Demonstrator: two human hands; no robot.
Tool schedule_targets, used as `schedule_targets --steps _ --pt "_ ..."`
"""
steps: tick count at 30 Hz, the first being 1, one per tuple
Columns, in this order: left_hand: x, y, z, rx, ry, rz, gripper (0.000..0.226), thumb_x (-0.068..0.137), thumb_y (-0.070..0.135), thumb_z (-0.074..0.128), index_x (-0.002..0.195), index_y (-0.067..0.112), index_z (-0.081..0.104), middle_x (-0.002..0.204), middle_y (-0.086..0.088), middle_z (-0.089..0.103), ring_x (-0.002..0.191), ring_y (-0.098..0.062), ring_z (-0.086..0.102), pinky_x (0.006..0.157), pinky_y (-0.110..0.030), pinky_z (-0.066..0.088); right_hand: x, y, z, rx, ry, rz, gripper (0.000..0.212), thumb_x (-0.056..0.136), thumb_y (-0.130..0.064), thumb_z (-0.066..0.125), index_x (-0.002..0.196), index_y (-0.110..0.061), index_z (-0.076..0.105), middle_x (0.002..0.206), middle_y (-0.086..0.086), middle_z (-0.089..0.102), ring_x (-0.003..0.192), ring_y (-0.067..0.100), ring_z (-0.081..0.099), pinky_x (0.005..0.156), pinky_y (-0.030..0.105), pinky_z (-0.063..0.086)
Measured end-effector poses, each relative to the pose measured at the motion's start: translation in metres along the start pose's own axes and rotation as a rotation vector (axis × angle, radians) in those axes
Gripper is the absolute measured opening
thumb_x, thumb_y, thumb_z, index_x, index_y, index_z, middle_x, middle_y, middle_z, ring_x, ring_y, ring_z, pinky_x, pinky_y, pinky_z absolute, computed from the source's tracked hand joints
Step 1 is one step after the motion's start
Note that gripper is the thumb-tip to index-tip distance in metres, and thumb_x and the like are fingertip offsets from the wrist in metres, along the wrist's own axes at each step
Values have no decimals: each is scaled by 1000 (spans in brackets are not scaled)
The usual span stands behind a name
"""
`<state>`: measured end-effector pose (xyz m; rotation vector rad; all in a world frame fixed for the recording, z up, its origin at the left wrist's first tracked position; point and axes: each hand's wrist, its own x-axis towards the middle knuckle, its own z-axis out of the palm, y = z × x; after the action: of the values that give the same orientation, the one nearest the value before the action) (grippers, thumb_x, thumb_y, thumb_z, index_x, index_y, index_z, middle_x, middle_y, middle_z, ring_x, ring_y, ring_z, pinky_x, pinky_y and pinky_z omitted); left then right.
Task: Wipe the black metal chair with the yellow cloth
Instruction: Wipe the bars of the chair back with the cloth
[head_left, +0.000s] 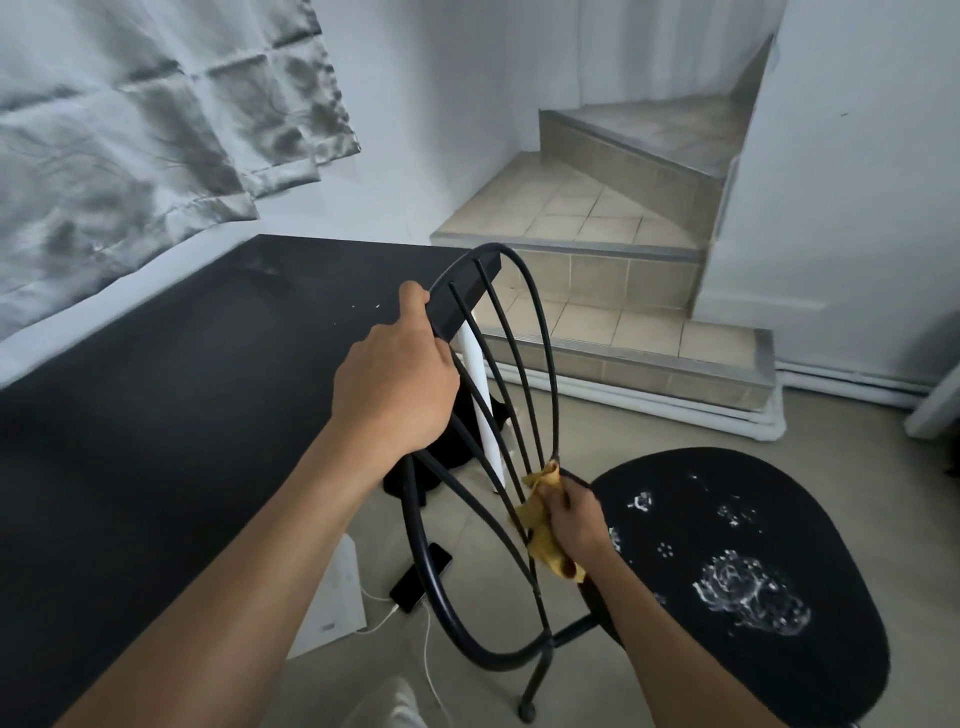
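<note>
While left hand (395, 387) grips the chair (810, 519) by its back rim, right hand (576, 522) clutches cloth (545, 543) against the rim's lower part

A home: tiled stairs (597, 218), curtain (130, 130), black table (182, 364).

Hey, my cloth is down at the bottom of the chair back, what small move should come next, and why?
Probably slide the right hand with the crumpled yellow cloth upward along the thin black metal rod. The cloth sits at the rods' lower end, and the left hand grips the black metal chair by its hooped back, steadying it.
</note>
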<state>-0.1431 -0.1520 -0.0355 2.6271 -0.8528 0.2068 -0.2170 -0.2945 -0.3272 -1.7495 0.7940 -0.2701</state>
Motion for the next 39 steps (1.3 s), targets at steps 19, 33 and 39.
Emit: schedule_targets --steps 19,33,39 --pt "105 21 14 194 -230 142 45 101 38 31 139 14 35 112 -17 61 99 -36 60 82 -43 50 61 -198 -15 609 349 -425 28 106 -35 38 126 -18 50 99 -8 57 88 4 57 79 24 49" --pt "128 20 25 368 -158 198 52 99 15 39 148 27 28 82 0 50 72 -23 52 61 -34 38 93 -108 -10 -41 133 -534 37 98 -58 36 104 -24 50 83 -3 65 69 11 65 60 36 57" --pt "134 15 31 317 -180 213 59 99 14 36 150 38 21 124 -13 59 87 -32 60 74 -39 48 95 -12 -1 -362 -62 -263 31 98 -39 55 123 -23 47 117 1 58 98 14 61 87 34 57"
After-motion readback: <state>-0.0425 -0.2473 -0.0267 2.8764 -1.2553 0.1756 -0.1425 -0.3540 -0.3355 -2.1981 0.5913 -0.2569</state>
